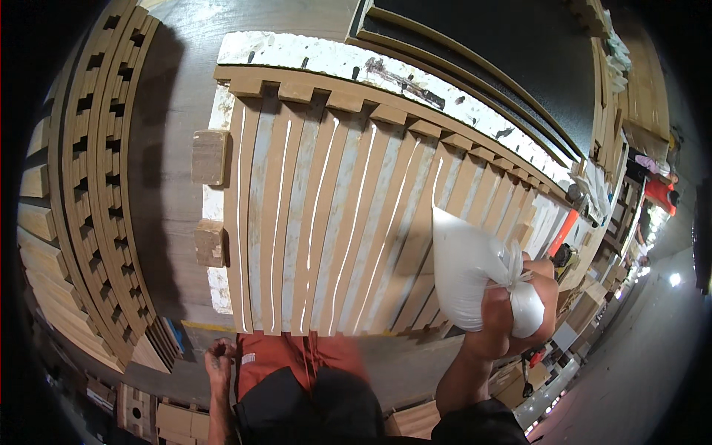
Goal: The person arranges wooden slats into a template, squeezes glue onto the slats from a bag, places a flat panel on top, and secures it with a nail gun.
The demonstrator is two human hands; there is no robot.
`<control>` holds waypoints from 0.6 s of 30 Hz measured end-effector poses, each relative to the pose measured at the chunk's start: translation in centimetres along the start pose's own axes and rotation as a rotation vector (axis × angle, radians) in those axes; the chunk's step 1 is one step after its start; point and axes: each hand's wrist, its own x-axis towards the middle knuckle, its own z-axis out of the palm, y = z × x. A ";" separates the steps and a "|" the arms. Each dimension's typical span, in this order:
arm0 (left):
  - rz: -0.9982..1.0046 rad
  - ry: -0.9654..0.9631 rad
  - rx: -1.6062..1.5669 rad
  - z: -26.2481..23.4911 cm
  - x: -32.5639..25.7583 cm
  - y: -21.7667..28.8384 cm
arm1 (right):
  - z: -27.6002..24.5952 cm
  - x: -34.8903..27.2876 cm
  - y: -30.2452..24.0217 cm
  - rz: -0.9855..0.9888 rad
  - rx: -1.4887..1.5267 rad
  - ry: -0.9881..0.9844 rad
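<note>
My right hand (512,311) is closed around the knotted neck of a white plastic bag (467,271), full and bulging with something white. The bag's pointed tip touches a brown wooden strip, where a short white bead runs from it toward the far end. To the left, several more wooden strips (319,222) lie side by side with gaps between them, each carrying a long white glue-like line. Their far ends meet a notched wooden rail (345,100). My left hand (219,358) hangs low beside the near edge with its fingers curled, apparently holding nothing.
A white, stained board (326,59) runs behind the rail, with two wooden blocks (210,157) at the left side. Notched boards (89,185) are stacked far left. Dark panels (482,44) lie at the back right. An orange-red tool (564,233) rests right; another person (658,194) stands far off.
</note>
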 end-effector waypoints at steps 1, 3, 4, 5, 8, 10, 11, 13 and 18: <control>-0.002 0.001 0.002 0.0 -0.1 0.0 | 0.1 -0.3 -0.2 0.034 -0.014 0.009; -0.041 0.029 0.010 0.2 -0.4 0.4 | -0.5 -1.0 0.1 0.017 -0.029 -0.013; -0.043 0.028 0.012 0.2 -0.4 0.3 | -0.8 -1.4 0.2 -0.001 -0.041 -0.033; -0.013 0.012 -0.031 0.2 -0.5 0.3 | -0.8 -1.6 0.1 0.002 -0.043 -0.034; 0.011 0.000 -0.074 0.4 -0.9 1.0 | -1.1 -2.2 -0.3 0.038 -0.009 -0.041; 0.005 0.006 -0.075 0.5 -1.0 1.1 | -1.5 -2.9 -0.2 0.042 0.067 -0.026; 0.069 -0.028 -0.114 0.3 -1.1 1.0 | -1.5 -3.3 -0.4 0.046 0.069 -0.026; 0.130 -0.058 -0.149 0.1 -1.1 1.0 | -1.3 -4.3 -1.0 0.123 0.013 -0.020; 0.108 -0.032 -0.067 0.9 -0.9 2.3 | -3.8 -6.2 -1.0 0.100 -0.006 -0.091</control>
